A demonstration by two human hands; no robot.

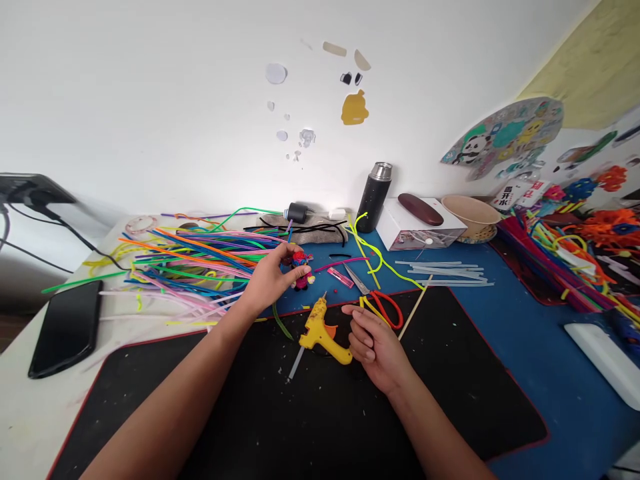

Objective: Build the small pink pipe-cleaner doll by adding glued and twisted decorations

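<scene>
Pipe-cleaner figure (301,268), small, red/blue/yellow, sits at the far edge of the black mat (300,413) where it meets the blue table cover (500,320). Left hand (267,277) pinches it between thumb and fingertips, with the fingers closed around its left side. The figure is low over the surface; can't tell if it rests on it.

Right hand (375,343) lies palm-down on the mat, fingers loosely curled and gripping nothing. Its fingertips are right at the handle of the yellow glue gun (320,330); contact is unclear. The gun lies on its side on the mat with its nozzle pointing away, toward the figure, and a clear glue stick pokes out of its back end toward the person.

Scissors (373,297) with red and yellow handles lie just beyond the right hand, blades pointing toward the wall. A wooden skewer (415,307) lies at a slant just right of them.

A big pile of coloured pipe cleaners (190,260) is spread left of the left hand, close behind the figure. A phone (65,327) lies screen-dark at the far left. Loose clear glue sticks (445,272) lie on the blue cover to the right. At the back stand a black flask (374,197), a white box (420,230) and a beige bowl (470,213).
</scene>
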